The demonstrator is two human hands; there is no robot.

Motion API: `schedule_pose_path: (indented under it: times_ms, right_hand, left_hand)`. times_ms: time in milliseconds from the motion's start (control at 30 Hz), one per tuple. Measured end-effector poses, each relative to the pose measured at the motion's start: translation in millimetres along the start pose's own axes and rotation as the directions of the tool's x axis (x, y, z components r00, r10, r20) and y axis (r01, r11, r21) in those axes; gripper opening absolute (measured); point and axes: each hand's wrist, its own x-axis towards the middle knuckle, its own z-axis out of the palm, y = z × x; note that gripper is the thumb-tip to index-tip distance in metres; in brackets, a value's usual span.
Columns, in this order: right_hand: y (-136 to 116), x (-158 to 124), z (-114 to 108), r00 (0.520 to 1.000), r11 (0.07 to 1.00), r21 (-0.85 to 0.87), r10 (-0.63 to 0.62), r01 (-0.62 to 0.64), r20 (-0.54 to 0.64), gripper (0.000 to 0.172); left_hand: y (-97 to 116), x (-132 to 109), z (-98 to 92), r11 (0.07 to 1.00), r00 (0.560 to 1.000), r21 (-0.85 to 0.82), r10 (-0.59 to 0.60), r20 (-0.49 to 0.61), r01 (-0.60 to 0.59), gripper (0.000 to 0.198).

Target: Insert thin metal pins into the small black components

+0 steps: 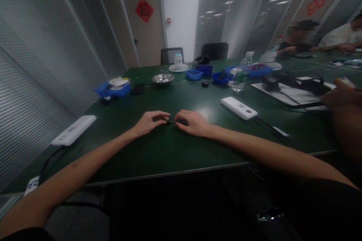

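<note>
**Slim dark-handled tool (183, 121) in the front half of a green surface (158, 158)**

The right hand (195, 122) pinches the tool between bent fingers and thumb, its thin shaft pointing left. The left hand (149, 122) faces it, thumb and forefinger curved with a narrow gap between them; a small dark piece (168, 122) sits at the thumb tip, and whether it is gripped cannot be told. Both hands are low over the surface, well inside its front edge.

A white power bank (75, 131) lies along the left edge; another (239, 108) lies to the right of the hands, a dark cable trailing towards the front edge. Farther back on the left edge stands a filled blue tray (109, 92). A metal bowl (155, 79), more blue containers (194, 77) and a clear bottle (240, 81) spread across the back half. A dark headset (296, 83) rests on a white panel (278, 95) towards the right.

Beyond the back edge are two dark chairs (215, 51), a white wall (181, 7) and a wooden door (151, 35) with a red diamond sign (144, 9). Blinds (25, 94) line the left side. Two people (299, 41) sit at the far right.
</note>
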Motion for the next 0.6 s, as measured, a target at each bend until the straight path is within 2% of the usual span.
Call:
schedule_pose_path:
  times_ms: [267, 433, 600]
  right_hand:
    - [-1.1, -1.7, 0.9, 0.999, 0.996, -0.080, -0.045, 0.045, 0.002, 0.021]
    - [-0.8, -3.2, 1.5, 0.995, 0.988, -0.113, -0.102, 0.103, 0.017, 0.024]
    - [0.0, -3.4, 2.9, 0.992, 0.981, -0.143, -0.127, 0.128, 0.019, 0.025]
  left_hand:
    - [-13.2, 5.4, -1.9, 0.962, 0.991, -0.235, -0.126, 0.054, 0.135, 0.038]
    - [-13.5, 6.8, -5.7, 0.937, 0.975, -0.276, -0.188, 0.117, 0.214, 0.037]
    - [-11.8, 6.0, -4.9, 0.934, 0.973, -0.293, -0.160, 0.166, 0.204, 0.035]
